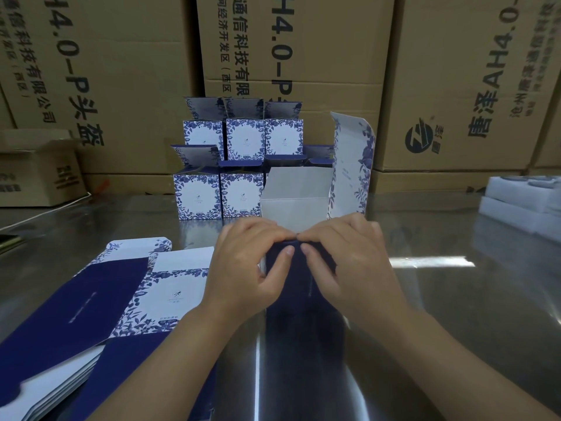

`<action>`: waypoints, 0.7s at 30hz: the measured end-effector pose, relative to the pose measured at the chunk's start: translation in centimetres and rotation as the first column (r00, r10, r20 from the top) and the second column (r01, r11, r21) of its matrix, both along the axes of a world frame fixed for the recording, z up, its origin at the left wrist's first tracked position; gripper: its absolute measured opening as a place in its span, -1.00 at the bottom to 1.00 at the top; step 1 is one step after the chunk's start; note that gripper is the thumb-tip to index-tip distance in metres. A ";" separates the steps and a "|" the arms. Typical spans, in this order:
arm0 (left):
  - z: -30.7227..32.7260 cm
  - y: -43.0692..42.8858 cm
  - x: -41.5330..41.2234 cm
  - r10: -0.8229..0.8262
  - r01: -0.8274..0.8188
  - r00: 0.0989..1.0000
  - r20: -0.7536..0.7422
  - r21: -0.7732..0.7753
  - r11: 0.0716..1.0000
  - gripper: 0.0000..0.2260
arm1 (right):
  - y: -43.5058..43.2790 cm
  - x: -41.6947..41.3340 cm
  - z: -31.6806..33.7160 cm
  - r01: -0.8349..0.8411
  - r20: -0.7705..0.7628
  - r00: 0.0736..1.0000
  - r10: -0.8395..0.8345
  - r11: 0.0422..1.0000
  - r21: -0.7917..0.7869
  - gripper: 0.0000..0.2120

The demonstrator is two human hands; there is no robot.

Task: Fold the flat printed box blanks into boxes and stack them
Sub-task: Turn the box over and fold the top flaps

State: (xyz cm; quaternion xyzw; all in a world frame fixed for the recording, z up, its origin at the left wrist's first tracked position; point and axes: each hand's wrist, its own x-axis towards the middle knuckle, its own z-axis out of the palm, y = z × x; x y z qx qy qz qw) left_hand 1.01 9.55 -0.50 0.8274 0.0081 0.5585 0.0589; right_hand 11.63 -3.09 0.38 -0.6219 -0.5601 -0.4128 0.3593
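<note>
My box (300, 288) navy outside, white inside (lid flap (353, 165) blue-leaf print); blanks (91, 299) navy plus blue-on-white floral; stacked boxes (244, 141) same floral; cartons (334, 41) brown.

left hand (246, 268) pinching box (300, 287) | right hand (349, 265) pinching box | fingertips (287, 235) touching

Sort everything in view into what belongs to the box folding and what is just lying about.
Job: half-folded box, gripped by left hand and right hand; pile of flat blanks; stacked folded boxes.
Lying about: brown shipping cartons; white foam trays; small open carton at left.
</note>
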 end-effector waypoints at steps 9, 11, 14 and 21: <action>-0.4 -0.3 0.4 0.003 -0.002 0.999 0.044 -0.015 1.000 -0.81 | 0.1 0.4 -0.1 -0.021 -0.062 0.998 0.021 1.000 -0.002 -0.89; -0.4 -0.4 0.5 0.006 -0.005 0.999 0.041 -0.028 1.000 -0.80 | 0.1 0.4 -0.1 -0.007 -0.072 0.997 0.006 1.000 -0.014 -0.87; -0.3 -0.5 0.5 0.005 -0.003 0.999 0.042 -0.040 0.999 -0.79 | 0.0 0.3 -0.1 -0.015 -0.083 0.996 0.014 1.000 -0.015 -0.86; -0.2 -0.9 0.4 0.009 -0.008 0.999 0.036 -0.029 1.000 -0.80 | 0.0 0.5 -0.1 -0.036 -0.051 0.998 0.037 0.999 0.022 -0.85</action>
